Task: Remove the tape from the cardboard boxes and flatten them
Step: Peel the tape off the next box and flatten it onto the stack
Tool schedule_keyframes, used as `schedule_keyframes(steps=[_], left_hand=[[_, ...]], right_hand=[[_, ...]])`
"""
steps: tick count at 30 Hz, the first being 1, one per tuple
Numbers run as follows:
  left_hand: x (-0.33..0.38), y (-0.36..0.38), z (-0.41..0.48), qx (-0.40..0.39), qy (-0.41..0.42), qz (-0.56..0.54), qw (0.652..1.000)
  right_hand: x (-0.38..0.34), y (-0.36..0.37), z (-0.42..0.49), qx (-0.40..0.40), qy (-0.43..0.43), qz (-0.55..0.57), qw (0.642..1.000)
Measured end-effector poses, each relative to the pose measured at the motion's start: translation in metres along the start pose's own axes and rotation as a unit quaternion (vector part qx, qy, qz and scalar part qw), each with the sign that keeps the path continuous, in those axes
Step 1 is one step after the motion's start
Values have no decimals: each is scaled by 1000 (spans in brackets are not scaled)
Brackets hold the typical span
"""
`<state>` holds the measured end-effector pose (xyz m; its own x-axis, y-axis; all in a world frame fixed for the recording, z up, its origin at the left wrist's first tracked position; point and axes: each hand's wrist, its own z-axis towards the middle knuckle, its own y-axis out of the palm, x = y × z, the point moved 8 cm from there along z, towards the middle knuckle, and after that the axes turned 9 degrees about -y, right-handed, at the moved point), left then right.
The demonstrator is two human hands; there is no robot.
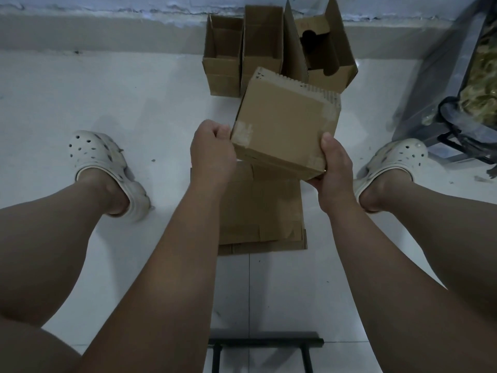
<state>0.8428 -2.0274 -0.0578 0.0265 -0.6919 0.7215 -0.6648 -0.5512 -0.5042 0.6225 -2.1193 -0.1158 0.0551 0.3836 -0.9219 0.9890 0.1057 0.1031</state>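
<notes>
A small closed brown cardboard box [282, 122] is held tilted in the air between my hands. Patches of clear tape sit on its corners. My left hand [212, 149] has its fingers curled at the box's left corner, pinching at the tape patch there. My right hand [334, 164] grips the box's lower right corner, thumb on top and fingers underneath. Below the box, a stack of flattened cardboard [262, 211] lies on the white floor between my feet.
Three open cardboard boxes [277, 49] stand against the far wall. A dark metal frame with a black bag [457, 103] is at the right. My feet in white clogs [107, 168] flank the flattened stack. A black stool bar [266, 341] is below me.
</notes>
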Motion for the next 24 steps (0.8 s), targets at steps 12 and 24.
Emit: schedule_keyframes(steps=[12,24], left_hand=[[-27,9,12,-122,-117,-2,986],[-5,-13,-2,128,38,47,990]], right_hand=[[7,-14,-2,17,-17,-44,999],[12,7,-1,-61,24,-50,997]])
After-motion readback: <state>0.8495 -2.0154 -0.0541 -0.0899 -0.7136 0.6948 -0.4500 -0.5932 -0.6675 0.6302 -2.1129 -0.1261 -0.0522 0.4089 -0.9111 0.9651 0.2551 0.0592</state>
